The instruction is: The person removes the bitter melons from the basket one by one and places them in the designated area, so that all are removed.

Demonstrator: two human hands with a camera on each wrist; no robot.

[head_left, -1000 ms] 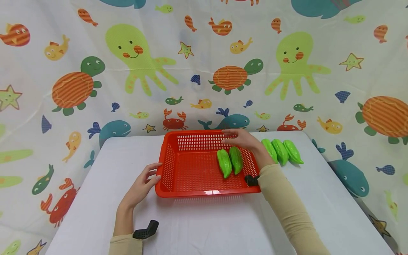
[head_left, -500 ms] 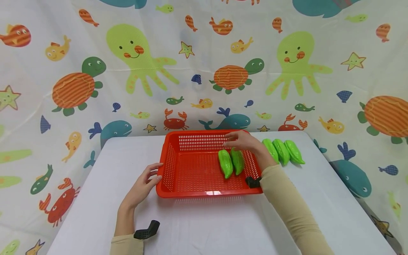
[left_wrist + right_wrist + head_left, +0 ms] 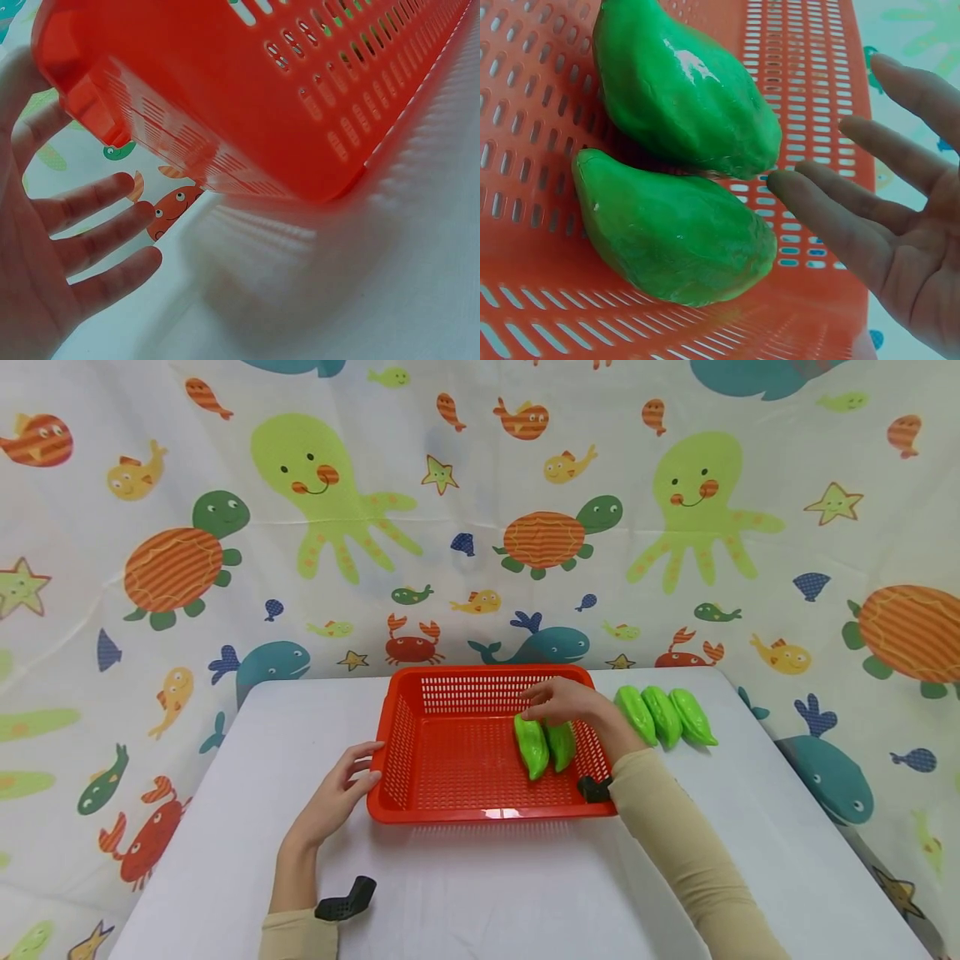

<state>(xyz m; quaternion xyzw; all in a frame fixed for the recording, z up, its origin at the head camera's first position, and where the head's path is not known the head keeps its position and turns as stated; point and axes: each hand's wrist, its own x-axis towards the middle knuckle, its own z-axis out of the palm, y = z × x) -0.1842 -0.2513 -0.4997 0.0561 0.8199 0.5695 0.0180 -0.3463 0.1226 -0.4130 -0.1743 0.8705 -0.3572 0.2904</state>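
Head view: right hand (image 3: 564, 700) open above 2 peppers (image 3: 531, 745).

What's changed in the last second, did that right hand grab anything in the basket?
The right hand has dropped a little toward the two green vegetables in the basket, fingers straight above their far ends; the wrist view shows it gripping nothing. The left hand stays by the red basket at its left rim. The basket and the three green vegetables on the table have not moved.
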